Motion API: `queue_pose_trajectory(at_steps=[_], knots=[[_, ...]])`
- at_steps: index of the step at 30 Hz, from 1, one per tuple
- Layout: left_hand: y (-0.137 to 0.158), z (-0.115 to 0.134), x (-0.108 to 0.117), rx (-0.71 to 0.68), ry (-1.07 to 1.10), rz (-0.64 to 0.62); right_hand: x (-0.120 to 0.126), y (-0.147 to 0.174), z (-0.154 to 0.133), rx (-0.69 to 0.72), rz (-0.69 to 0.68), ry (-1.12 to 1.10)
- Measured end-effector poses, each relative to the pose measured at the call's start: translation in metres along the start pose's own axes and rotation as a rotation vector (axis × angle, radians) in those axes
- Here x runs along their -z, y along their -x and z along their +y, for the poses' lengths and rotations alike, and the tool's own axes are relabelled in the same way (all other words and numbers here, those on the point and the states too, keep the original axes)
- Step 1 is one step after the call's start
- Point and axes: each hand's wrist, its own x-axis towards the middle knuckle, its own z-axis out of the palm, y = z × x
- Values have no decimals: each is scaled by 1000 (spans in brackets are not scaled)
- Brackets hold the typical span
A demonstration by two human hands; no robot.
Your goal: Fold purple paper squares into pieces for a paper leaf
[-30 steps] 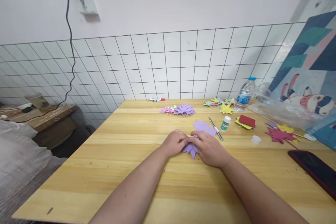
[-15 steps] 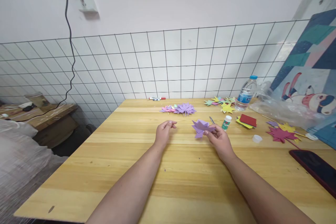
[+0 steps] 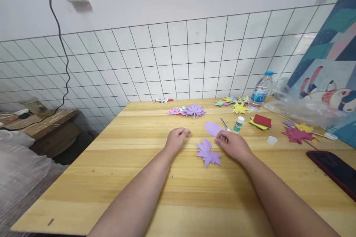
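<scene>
Noted purple paper leaf (image 3: 206, 153) resting on the tabletop (image 3: 125, 144) between left hand (image 3: 175, 141), loosely curled and apparently empty, and right hand (image 3: 233, 145), narrowed near the purple sheet (image 3: 213, 128) (cannot tell if gripping), presumably placed centrally for easy reach; observed thin, matte, layered, sharply pointed lobes.

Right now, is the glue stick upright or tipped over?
Upright: the glue stick stands on end on the table, white top uppermost.

Left hand (image 3: 176, 142) curled, right hand (image 3: 233, 146) apart
</scene>
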Motion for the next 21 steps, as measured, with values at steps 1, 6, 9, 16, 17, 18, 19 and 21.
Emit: queue_pose_trajectory(at_steps=[1,6,9,16,17,18,19,21], knots=[[0,0,-1,-2,-15,-10,1,0,1,105,-45,-22],[0,1,-2,-19,-61,-41,-7,3,2,405,-215,-35],[1,2,-2,-21,-72,-43,-14,6,-2,391,-214,23],[2,4,0,-5,-74,-20,-8,5,-9,280,-32,43],[2,4,0,-2,-73,-19,-6,4,-9,317,-6,47],[2,4,0,0,-71,-19,-5,3,-8,371,3,54],[2,4,0,2,-68,-19,-4,3,-7,433,-13,62],[2,3,-1,4,-61,-21,-5,3,-5,528,-90,75]])
